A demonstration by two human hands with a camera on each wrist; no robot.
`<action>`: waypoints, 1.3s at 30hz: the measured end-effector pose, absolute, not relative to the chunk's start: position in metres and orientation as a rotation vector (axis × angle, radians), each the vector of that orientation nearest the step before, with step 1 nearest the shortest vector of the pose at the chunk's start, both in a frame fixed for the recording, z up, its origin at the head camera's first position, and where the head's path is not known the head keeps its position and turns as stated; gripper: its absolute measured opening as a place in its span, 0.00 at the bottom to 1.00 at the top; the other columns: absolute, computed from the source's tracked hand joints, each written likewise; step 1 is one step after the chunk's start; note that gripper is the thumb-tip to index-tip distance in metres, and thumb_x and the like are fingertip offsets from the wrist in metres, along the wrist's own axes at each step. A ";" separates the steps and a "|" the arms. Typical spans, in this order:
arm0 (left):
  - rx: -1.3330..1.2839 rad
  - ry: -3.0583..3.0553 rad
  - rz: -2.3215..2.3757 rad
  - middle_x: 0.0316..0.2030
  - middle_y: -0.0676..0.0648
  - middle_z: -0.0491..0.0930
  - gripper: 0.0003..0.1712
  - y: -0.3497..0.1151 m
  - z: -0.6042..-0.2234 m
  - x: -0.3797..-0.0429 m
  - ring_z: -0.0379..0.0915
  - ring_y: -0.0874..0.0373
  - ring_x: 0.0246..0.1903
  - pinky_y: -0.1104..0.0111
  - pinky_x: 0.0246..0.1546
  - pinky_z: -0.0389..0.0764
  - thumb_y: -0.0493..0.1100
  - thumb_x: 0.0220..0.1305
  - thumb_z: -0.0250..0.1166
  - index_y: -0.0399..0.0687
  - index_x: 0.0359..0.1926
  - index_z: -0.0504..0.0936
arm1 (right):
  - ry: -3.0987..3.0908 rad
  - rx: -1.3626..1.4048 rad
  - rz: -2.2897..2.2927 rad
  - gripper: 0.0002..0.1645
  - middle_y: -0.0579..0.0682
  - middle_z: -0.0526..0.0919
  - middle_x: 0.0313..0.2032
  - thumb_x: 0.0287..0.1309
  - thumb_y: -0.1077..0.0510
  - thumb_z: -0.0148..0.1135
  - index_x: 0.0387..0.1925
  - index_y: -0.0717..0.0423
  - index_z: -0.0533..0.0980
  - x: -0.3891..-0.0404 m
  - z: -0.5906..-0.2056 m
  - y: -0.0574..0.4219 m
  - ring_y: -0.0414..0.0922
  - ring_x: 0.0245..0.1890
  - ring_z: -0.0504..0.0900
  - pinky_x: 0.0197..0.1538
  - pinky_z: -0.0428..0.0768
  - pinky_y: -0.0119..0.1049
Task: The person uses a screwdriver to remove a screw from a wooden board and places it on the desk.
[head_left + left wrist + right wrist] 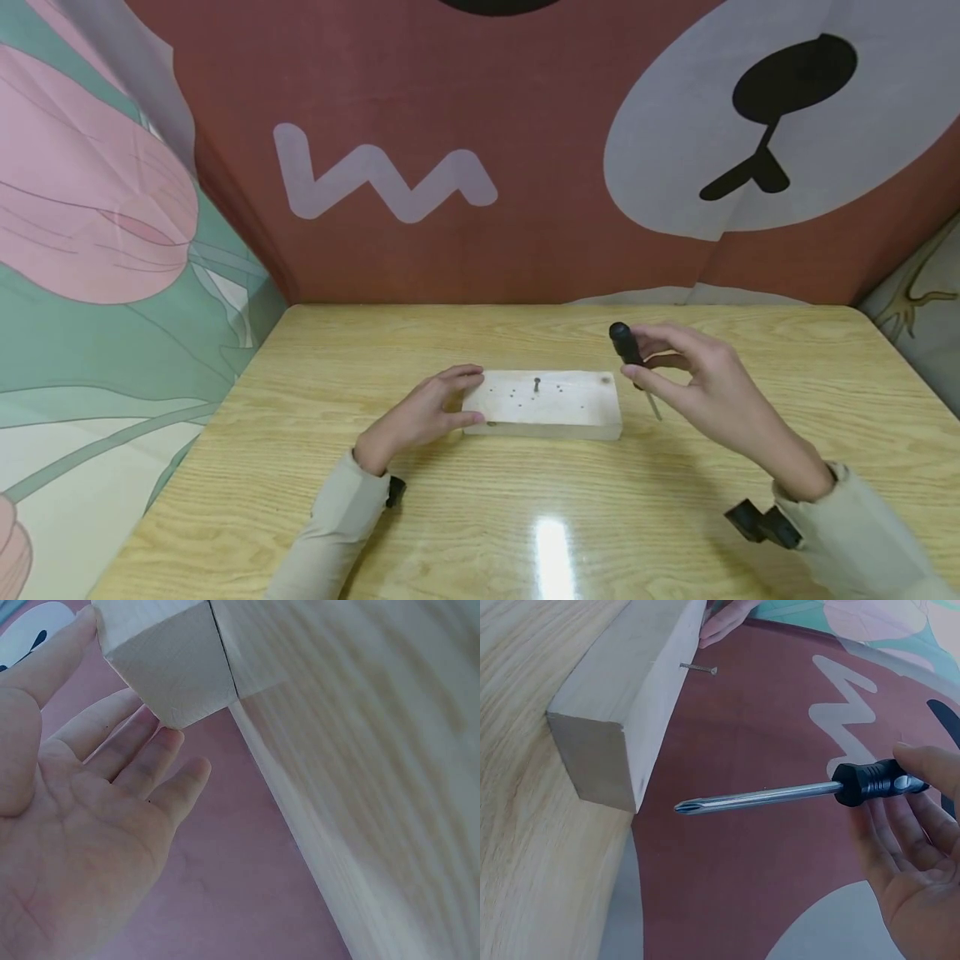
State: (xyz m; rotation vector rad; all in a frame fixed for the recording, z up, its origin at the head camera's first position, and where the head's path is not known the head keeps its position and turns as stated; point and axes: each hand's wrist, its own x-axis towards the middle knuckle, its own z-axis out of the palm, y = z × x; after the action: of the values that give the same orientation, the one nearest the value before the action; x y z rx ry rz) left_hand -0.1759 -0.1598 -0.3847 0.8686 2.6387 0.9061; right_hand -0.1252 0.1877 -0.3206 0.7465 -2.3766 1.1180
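A pale wooden block (542,398) with several small holes lies flat on the table, and a screw (537,383) stands up from its top face. In the right wrist view the screw (699,669) shows its head well clear of the wood. My left hand (423,410) grips the block's left end, thumb at the near side and fingers at the far side. My right hand (701,379) holds a Phillips screwdriver (626,348) by its black handle, to the right of the block. The screwdriver's metal shaft (761,798) points down, its tip apart from block and screw.
The wood-grain table (457,517) extends around the block on every side. Behind it hangs a brown printed cloth (450,258), with a floral cloth (97,350) at the left. A small black device (763,525) sits at the right wrist.
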 end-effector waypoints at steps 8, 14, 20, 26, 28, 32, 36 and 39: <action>0.848 2.640 0.905 0.74 0.42 0.61 0.36 -0.159 -0.385 -0.176 0.55 0.45 0.74 0.50 0.71 0.64 0.48 0.67 0.66 0.39 0.71 0.67 | -2.341 0.720 1.172 0.26 0.47 0.86 0.40 0.50 0.73 0.72 0.53 0.60 0.79 -0.128 -0.318 0.184 0.26 0.40 0.82 0.45 0.81 0.18; 0.844 2.629 0.919 0.74 0.41 0.61 0.37 -0.161 -0.386 -0.176 0.54 0.45 0.75 0.50 0.72 0.64 0.47 0.67 0.66 0.38 0.71 0.66 | -2.279 0.701 1.224 0.27 0.49 0.85 0.39 0.50 0.74 0.71 0.54 0.59 0.79 -0.130 -0.317 0.175 0.27 0.41 0.81 0.46 0.81 0.19; 0.858 2.626 0.922 0.74 0.40 0.61 0.36 -0.160 -0.384 -0.176 0.54 0.44 0.74 0.50 0.72 0.63 0.47 0.67 0.66 0.37 0.71 0.67 | -2.265 0.655 1.263 0.27 0.51 0.85 0.40 0.51 0.73 0.71 0.54 0.58 0.78 -0.133 -0.316 0.166 0.26 0.42 0.80 0.47 0.80 0.18; 0.864 2.615 0.919 0.74 0.40 0.60 0.37 -0.160 -0.383 -0.176 0.54 0.45 0.74 0.50 0.71 0.64 0.48 0.68 0.65 0.37 0.71 0.66 | -2.240 0.642 1.312 0.26 0.53 0.86 0.40 0.51 0.73 0.71 0.53 0.60 0.78 -0.138 -0.314 0.159 0.27 0.42 0.81 0.46 0.81 0.19; 0.858 2.616 0.918 0.74 0.40 0.60 0.37 -0.159 -0.383 -0.176 0.54 0.45 0.75 0.50 0.71 0.64 0.48 0.68 0.65 0.37 0.71 0.66 | -2.234 0.641 1.328 0.26 0.53 0.85 0.40 0.52 0.73 0.71 0.53 0.60 0.78 -0.139 -0.313 0.157 0.28 0.42 0.81 0.46 0.82 0.19; 0.849 2.625 0.916 0.74 0.41 0.61 0.37 -0.159 -0.382 -0.176 0.54 0.45 0.75 0.50 0.72 0.63 0.47 0.67 0.66 0.37 0.71 0.66 | -2.230 0.632 1.351 0.25 0.52 0.85 0.41 0.53 0.72 0.70 0.54 0.60 0.78 -0.142 -0.313 0.152 0.29 0.43 0.81 0.46 0.82 0.19; 0.851 2.626 0.917 0.74 0.41 0.61 0.37 -0.159 -0.383 -0.176 0.54 0.45 0.75 0.51 0.72 0.63 0.47 0.67 0.66 0.37 0.71 0.66 | -2.217 0.624 1.401 0.24 0.51 0.84 0.41 0.54 0.72 0.70 0.53 0.61 0.78 -0.145 -0.312 0.146 0.30 0.43 0.82 0.46 0.82 0.21; 0.855 2.622 0.919 0.74 0.40 0.61 0.36 -0.159 -0.383 -0.176 0.54 0.45 0.75 0.51 0.72 0.63 0.47 0.67 0.66 0.37 0.71 0.66 | -2.208 0.620 1.422 0.23 0.51 0.84 0.41 0.53 0.72 0.70 0.52 0.62 0.78 -0.148 -0.314 0.142 0.30 0.42 0.82 0.46 0.83 0.22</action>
State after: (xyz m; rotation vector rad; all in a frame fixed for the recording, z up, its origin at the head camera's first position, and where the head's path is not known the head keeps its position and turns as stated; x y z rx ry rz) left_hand -0.1760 -0.1591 -0.3825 0.8553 2.6218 0.9187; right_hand -0.1475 0.1422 -0.3135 0.6204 -2.2082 1.4222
